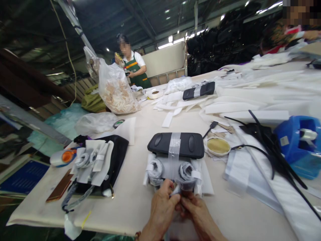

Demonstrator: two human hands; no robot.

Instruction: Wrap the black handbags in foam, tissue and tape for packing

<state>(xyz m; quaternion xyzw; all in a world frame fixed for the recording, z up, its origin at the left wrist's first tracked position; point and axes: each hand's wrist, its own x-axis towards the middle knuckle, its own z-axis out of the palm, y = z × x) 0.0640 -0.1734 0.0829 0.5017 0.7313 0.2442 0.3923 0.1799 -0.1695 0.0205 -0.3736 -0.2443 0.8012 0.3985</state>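
Tabletop (135,167); fingertips partly hidden.

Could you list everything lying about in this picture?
Near case: one, black, centre
Coils: two, greyish, below near case
Far case: one, black, further back
Dish: one, white, yellowish contents, right of near case
Dispenser: one, blue, right
Straps: several, black, beside dispenser
Bag: one, black, left
Sack: one, clear, tan scraps inside, back left
Sheets: many, white, back right
Table: one, cream, underneath
Worker: one, green apron, back
Left hand: one, bare, pinching wrapping
Right hand: one, bare, beside it
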